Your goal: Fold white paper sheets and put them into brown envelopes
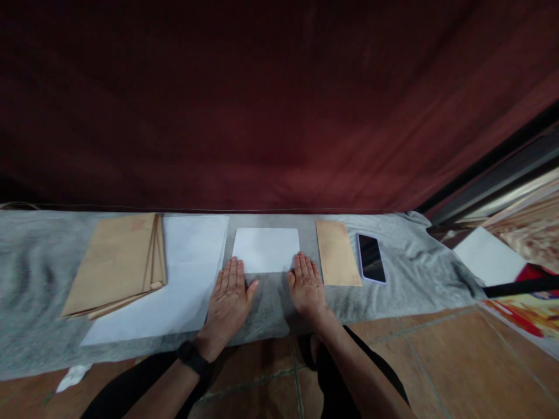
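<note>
A white sheet of paper (266, 247), smaller than the sheets to its left and possibly folded, lies flat on the grey cloth. At its lower left corner my left hand (230, 297) rests palm down, fingers stretched forward and thumb apart. My right hand (307, 285) lies the same way at the lower right corner, its fingertips at the paper's edge. Neither hand grips anything. Just right of my right hand is a single brown envelope (338, 253). Larger white sheets (192, 250) lie left of my left hand, partly under a stack of brown envelopes (116, 256).
A phone (371, 258) lies right of the single envelope. The grey cloth (414, 279) covers a long, narrow surface against a dark red hanging fabric (279, 116). Below is a tiled floor (428, 361) with a crumpled white scrap (73, 377). Printed papers (530, 314) are at far right.
</note>
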{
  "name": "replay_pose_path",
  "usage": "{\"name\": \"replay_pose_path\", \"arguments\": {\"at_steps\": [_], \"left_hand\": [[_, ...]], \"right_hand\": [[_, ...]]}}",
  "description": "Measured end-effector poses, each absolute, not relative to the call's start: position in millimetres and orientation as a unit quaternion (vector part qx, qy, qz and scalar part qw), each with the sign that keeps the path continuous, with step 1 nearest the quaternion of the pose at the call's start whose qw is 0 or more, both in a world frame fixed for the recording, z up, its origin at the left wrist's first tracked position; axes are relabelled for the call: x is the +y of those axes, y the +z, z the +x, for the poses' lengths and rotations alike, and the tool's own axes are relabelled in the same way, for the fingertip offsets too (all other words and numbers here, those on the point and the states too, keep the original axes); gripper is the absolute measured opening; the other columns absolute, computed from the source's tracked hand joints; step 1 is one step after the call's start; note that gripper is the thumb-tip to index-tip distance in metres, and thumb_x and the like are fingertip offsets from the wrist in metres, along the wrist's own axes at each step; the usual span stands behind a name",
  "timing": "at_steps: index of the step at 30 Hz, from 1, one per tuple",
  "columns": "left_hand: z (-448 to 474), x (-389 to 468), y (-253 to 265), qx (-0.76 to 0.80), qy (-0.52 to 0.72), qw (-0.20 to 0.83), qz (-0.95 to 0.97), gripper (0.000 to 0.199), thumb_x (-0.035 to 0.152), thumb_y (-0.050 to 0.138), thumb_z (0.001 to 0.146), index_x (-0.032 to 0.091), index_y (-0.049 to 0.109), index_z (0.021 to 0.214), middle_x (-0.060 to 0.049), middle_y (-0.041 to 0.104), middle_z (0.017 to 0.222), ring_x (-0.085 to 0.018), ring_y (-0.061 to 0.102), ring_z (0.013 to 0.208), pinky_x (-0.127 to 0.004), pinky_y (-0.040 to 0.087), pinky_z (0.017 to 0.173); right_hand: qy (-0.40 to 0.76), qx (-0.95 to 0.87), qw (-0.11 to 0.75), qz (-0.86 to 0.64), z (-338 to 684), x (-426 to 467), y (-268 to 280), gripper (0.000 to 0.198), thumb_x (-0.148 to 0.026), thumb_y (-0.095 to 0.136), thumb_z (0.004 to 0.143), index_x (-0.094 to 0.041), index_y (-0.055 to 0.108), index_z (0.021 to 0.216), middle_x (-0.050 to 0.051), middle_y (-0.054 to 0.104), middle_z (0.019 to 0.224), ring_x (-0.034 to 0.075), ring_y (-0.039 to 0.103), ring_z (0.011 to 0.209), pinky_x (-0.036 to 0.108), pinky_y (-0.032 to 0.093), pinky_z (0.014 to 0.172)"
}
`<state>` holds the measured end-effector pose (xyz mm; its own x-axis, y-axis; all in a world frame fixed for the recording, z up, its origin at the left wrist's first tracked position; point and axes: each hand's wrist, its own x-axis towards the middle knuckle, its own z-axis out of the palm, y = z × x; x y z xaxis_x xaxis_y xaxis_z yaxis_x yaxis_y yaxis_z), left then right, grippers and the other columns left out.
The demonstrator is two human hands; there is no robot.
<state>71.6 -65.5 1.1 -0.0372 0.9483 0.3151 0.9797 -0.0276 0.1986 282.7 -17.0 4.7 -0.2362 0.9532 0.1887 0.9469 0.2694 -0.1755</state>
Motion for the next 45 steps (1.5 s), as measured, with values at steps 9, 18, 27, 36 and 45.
{"name": "replay_pose_path", "arguments": {"at_steps": [9, 18, 27, 36, 45], "left_hand": [[97.8, -17.0, 26.9, -0.639, -0.189, -0.026, -0.745, 0.062, 0.039, 0.018, 0.105, 0.006, 0.033, 0.155, -0.017, 0.037, 0.161, -0.023, 0.029, 0.153, -0.045, 0.029, 0.124], [99.8, 27.5, -0.6, -0.654, -0.154, -0.036, -0.739, 0.069, 0.049, 0.027, 0.103, 0.004, 0.037, 0.153, -0.019, 0.036, 0.161, -0.027, 0.028, 0.153, -0.047, 0.025, 0.125], [71.9, 26.0, -1.7, -0.71, -0.166, 0.009, -0.684, 0.075, 0.051, 0.022, 0.102, -0.004, 0.038, 0.151, -0.026, 0.036, 0.159, -0.033, 0.028, 0.152, -0.05, 0.027, 0.123], [79.9, 39.2, 13.4, -0.7, -0.19, 0.0, -0.688, 0.066, 0.04, 0.017, 0.104, -0.001, 0.042, 0.15, -0.021, 0.042, 0.157, -0.029, 0.029, 0.152, -0.049, 0.023, 0.125], [90.0, 50.8, 14.5, -0.672, -0.123, -0.055, -0.728, 0.058, 0.032, 0.02, 0.104, 0.007, 0.04, 0.153, -0.013, 0.038, 0.161, -0.023, 0.026, 0.154, -0.045, 0.021, 0.127]], "right_hand": [[0.048, -0.818, 0.154, -0.552, 250.0, 7.9, 27.7, 0.053, -0.026, 0.03, 0.106, -0.013, 0.033, 0.158, 0.008, 0.031, 0.164, 0.024, 0.032, 0.151, 0.044, 0.023, 0.125], [0.071, -0.825, 0.128, -0.546, 235.4, 28.7, 12.9, 0.053, -0.023, 0.033, 0.104, -0.013, 0.036, 0.156, 0.01, 0.034, 0.163, 0.023, 0.033, 0.151, 0.042, 0.025, 0.124], [0.028, -0.78, 0.148, -0.607, 249.5, 38.5, 8.4, 0.053, -0.03, 0.034, 0.106, -0.007, 0.04, 0.154, 0.017, 0.038, 0.159, 0.027, 0.04, 0.147, 0.047, 0.029, 0.121], [0.045, -0.749, 0.159, -0.642, 240.1, 53.5, 25.8, 0.051, -0.029, 0.031, 0.107, -0.008, 0.041, 0.153, 0.017, 0.039, 0.159, 0.028, 0.035, 0.15, 0.049, 0.024, 0.123], [0.104, -0.812, 0.128, -0.559, 218.0, 61.5, 23.6, 0.05, -0.026, 0.031, 0.107, -0.013, 0.043, 0.153, 0.009, 0.037, 0.161, 0.025, 0.031, 0.151, 0.046, 0.021, 0.125]]}}
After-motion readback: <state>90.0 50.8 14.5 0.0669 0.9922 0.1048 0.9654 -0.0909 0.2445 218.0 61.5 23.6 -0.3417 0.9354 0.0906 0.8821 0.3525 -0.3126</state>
